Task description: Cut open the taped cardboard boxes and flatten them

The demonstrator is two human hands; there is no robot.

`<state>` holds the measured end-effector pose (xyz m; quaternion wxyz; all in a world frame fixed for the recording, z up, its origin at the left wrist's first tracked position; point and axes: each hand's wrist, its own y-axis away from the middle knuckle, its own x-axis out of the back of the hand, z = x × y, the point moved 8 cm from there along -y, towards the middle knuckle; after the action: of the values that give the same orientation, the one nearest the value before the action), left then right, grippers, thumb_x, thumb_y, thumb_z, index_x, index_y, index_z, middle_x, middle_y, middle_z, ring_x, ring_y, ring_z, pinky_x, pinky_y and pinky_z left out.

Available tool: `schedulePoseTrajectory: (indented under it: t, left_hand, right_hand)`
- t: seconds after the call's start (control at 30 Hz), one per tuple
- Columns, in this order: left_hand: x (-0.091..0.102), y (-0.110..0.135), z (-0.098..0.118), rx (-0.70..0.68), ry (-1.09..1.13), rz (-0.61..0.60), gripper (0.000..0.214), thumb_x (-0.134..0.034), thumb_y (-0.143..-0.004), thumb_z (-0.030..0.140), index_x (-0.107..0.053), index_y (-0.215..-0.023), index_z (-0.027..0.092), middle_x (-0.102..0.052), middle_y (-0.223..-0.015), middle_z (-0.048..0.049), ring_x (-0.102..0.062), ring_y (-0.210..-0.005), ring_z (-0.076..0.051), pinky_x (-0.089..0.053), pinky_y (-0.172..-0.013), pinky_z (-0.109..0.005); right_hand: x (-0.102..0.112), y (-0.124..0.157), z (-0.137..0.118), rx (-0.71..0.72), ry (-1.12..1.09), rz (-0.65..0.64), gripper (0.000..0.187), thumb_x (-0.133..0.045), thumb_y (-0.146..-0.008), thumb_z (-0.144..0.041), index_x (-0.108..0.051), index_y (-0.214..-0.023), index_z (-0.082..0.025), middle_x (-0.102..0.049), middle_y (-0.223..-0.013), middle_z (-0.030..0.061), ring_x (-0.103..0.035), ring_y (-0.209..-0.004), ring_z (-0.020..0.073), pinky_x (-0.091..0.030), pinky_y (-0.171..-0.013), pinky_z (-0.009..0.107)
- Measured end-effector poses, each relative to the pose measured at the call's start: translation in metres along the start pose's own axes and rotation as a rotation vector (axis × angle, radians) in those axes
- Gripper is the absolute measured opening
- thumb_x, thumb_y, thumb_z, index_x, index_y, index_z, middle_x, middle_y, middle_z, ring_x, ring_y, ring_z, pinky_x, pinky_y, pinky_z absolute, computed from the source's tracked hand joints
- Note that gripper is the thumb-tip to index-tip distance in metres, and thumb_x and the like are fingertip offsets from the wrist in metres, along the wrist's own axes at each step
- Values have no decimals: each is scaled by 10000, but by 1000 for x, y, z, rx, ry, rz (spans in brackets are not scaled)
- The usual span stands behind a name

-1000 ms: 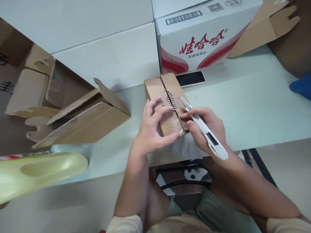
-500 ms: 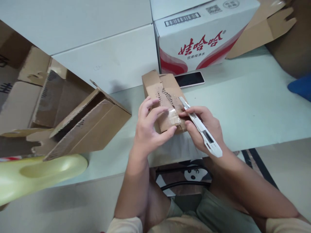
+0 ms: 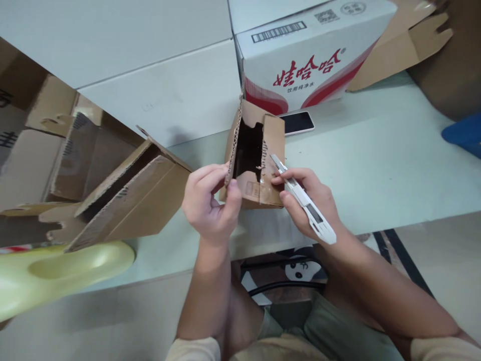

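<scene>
A small brown cardboard box (image 3: 273,135) stands in front of me with its top partly open, and its inside is dark. My left hand (image 3: 212,198) pinches the raised left flap (image 3: 233,138) between thumb and fingers. In my right hand (image 3: 313,198) is a white utility knife (image 3: 306,203), its blade pointing up and left toward the box's right flap. The fingertips of that hand rest at the box's right side. The cut edges of both flaps look ragged, and a bit of clear tape shows near the front right.
Behind the box stand a white carton (image 3: 161,90) and a water carton with red print (image 3: 293,75). A phone (image 3: 299,123) lies behind the box. Opened cardboard boxes (image 3: 143,200) and a yellow plastic object (image 3: 75,271) are at left. Something blue (image 3: 464,135) sits at right.
The small box's top has come open: my left hand went from hovering over it to gripping the left flap and lifting it leftward. The knife has shifted slightly left in my right hand.
</scene>
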<state>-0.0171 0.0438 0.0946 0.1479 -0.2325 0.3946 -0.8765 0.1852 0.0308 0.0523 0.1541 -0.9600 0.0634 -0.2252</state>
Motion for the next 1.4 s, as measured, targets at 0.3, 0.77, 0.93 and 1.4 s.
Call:
schedulePoseTrajectory:
  t: [0.3,0.77,0.93,1.4]
  left_hand:
    - [7,0,-6,-19,-184,107,234,-591,-1027,328,-747,-1179,245,-722,-1044,-44,-674,-796,-144,-538,-620,-301]
    - [10,-3,1,-166,-98,149,176,-633,-970,136,-775,-1016,229,-703,-1041,-38,-670,-834,-125,-486,-640,-249]
    - [10,-3,-2,-173,-89,153,141,-637,-965,156,-758,-928,220,-689,-1043,-41,-671,-867,-138,-456,-642,-254]
    - [8,-4,-2,-146,-22,149,160,-620,-914,109,-737,-889,214,-662,-1027,-36,-643,-840,-137,-434,-636,-265]
  right_hand:
    - [-4,0,-4,46,3,-30,225,-619,-892,-251,-598,-1116,-258,-841,-1008,18,-722,-648,127,-579,-645,266]
    - [-6,0,-5,47,1,-77,223,-602,-902,-224,-591,-1121,-267,-833,-1029,18,-725,-674,132,-593,-691,284]
    - [-7,0,-5,40,-3,-84,217,-606,-898,-220,-597,-1109,-266,-831,-1030,21,-744,-707,145,-596,-689,291]
    - [-9,0,-3,43,-2,-94,223,-603,-901,-215,-596,-1116,-272,-820,-1045,26,-788,-880,187,-617,-767,329]
